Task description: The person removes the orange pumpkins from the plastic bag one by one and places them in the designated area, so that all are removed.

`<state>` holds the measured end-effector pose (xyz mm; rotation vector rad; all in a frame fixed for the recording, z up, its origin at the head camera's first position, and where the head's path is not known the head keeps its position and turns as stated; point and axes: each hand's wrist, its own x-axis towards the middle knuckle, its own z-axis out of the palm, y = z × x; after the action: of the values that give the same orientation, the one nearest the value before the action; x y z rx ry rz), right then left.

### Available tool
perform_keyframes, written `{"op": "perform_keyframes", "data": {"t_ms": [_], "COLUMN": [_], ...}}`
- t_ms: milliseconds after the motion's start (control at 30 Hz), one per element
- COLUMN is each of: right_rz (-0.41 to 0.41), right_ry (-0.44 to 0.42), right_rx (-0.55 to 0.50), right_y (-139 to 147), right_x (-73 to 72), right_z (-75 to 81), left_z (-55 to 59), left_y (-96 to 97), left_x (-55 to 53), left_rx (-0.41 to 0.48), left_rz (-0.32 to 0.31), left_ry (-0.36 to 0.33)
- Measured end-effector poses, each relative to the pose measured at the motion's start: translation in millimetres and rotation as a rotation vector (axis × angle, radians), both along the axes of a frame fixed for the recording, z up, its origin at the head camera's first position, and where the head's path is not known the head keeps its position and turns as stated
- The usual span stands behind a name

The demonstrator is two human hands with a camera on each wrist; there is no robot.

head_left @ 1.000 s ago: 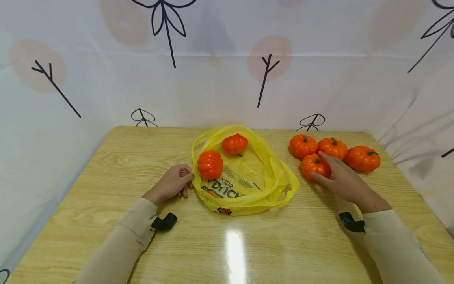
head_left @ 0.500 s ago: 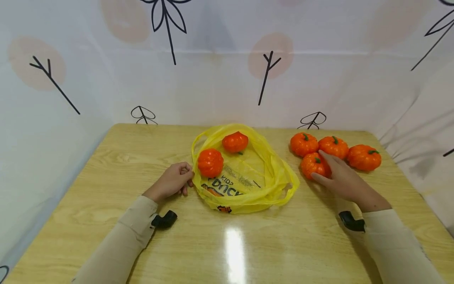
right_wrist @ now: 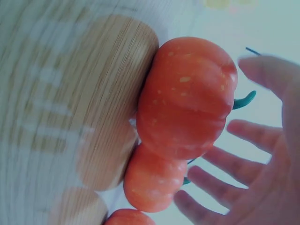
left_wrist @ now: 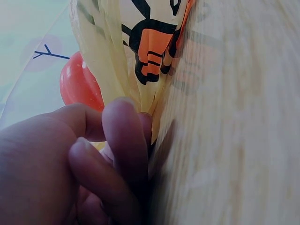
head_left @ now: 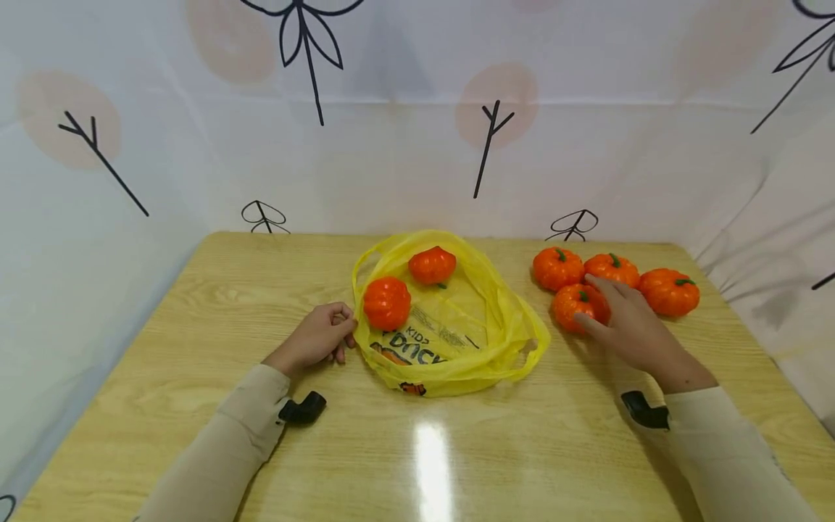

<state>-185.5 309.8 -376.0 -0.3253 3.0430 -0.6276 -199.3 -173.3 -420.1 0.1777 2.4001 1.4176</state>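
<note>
A yellow plastic bag (head_left: 450,377) lies spread open mid-table, its printed inside showing. Inside it sit two orange toy pumpkins, one at the left (head_left: 387,303) and one at the back (head_left: 433,265). My left hand (head_left: 317,335) is at the bag's left edge, fingers curled; in the left wrist view they pinch the gathered plastic. On the right, my right hand (head_left: 626,326) hovers around the nearest pumpkin (head_left: 577,307) of a group, thumb and fingers spread. The right wrist view shows this hand (right_wrist: 262,159) apart from that pumpkin (right_wrist: 187,98) and its green stem.
Behind and beside the right hand stand three more pumpkins: a left one (head_left: 557,268), a middle one (head_left: 612,269) and a right one (head_left: 669,293). The wooden table (head_left: 215,312) ends at a patterned white cloth (head_left: 391,159) behind. A black strap piece juts from each sleeve.
My right hand has shifted very slightly over the near pumpkin, which has stayed in place. The left hand and the bag look the same.
</note>
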Motion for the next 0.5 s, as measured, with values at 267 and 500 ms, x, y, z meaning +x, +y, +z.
{"op": "perform_keyframes", "data": {"t_ms": [267, 500], "right_rz": [-0.039, -0.016], "right_ry": [0.182, 0.296], "right_rx": [-0.064, -0.131], "right_y": [-11, -24], "right_x": [7.3, 12.0], "right_z": [4.3, 3.8], "left_z": [-1.5, -3.9], "left_y": [0.7, -0.7], "left_x": [-1.0, 0.5], "left_rx": [0.005, -0.003], "left_rz": [0.000, -0.004], "left_ry": [0.008, 0.004]}}
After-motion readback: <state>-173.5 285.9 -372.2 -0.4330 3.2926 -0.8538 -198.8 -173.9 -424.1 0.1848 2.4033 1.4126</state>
